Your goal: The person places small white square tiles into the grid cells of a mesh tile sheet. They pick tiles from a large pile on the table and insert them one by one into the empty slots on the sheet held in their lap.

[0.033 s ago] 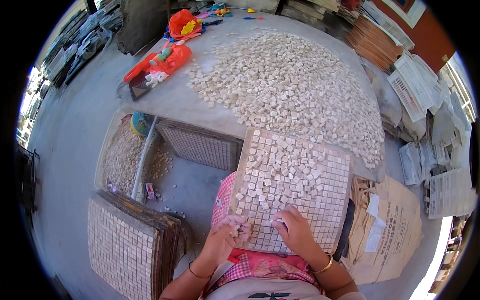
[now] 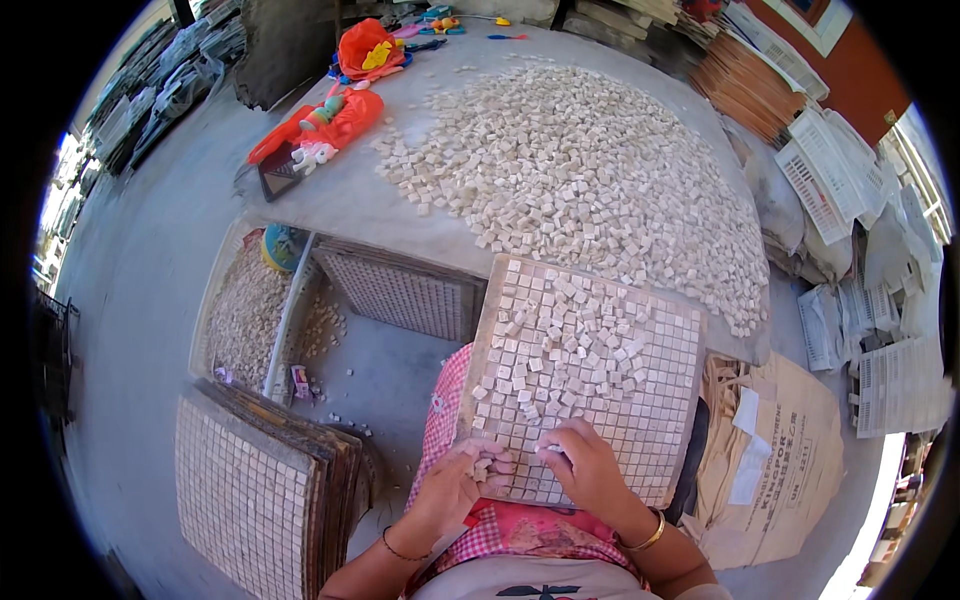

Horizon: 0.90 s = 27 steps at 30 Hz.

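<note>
A square tile tray (image 2: 655,400) with a grid of small pale stone tiles rests on my lap. Loose tiles (image 2: 575,330) lie scattered over the filled grid, mostly in its middle and far part. My left hand (image 2: 462,482) is curled at the tray's near left corner, with several small stone tiles cupped in its fingers. Just right of it, my right hand (image 2: 588,468) is above the near part of the grid, thumb and fingers pinched on a small stone tile. The fingers partly cover that tile.
A wide heap of loose tiles (image 2: 600,170) covers the table beyond the tray. At left are a bin of tile pieces (image 2: 245,310) and a stack of filled trays (image 2: 245,490). Flattened brown paper sacks (image 2: 790,450) lie at right. Red bags (image 2: 345,120) with toys sit at far left.
My left hand has shifted slightly right, and its fingers reach further over the tray's corner. My right hand has moved a little left, bringing the two hands closer.
</note>
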### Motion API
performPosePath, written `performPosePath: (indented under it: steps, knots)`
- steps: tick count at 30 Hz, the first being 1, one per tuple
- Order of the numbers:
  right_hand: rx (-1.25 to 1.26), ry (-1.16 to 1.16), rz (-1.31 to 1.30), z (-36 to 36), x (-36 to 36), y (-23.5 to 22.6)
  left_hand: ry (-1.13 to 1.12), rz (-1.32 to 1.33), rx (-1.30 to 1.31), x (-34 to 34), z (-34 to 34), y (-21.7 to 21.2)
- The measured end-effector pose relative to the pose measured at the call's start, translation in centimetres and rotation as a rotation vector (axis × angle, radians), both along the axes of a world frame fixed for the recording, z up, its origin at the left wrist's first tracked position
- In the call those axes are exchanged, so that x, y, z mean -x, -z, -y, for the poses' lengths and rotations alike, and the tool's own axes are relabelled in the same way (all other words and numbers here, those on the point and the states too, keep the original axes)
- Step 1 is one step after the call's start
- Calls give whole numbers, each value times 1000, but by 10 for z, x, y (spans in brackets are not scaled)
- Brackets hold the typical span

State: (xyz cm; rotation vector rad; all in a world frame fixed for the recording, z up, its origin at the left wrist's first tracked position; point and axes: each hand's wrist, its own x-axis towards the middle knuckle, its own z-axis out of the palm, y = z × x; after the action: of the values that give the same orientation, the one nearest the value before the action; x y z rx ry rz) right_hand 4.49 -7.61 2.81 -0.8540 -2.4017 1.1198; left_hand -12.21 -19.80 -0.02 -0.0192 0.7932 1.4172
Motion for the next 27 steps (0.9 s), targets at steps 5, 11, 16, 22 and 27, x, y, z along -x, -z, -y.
performPosePath:
  steps: [5, 11, 16, 22, 27]
  knots:
    - [60, -73, -33, 0, 5, -26, 93, 161, 99, -20, 7, 4]
    - [-184, -75, 122, -12, -8, 8, 28, 70, 40, 16, 19, 6]
    - [-247, -146, 163, -8, -3, 22, -22, -44, 29, 14, 23, 7]
    - [2, -150, 61, 2, -3, -8, 134, -17, 92, -8, 16, -8]
    - [-112, -168, 92, -6, -8, -3, 131, 8, 80, -7, 21, 4]
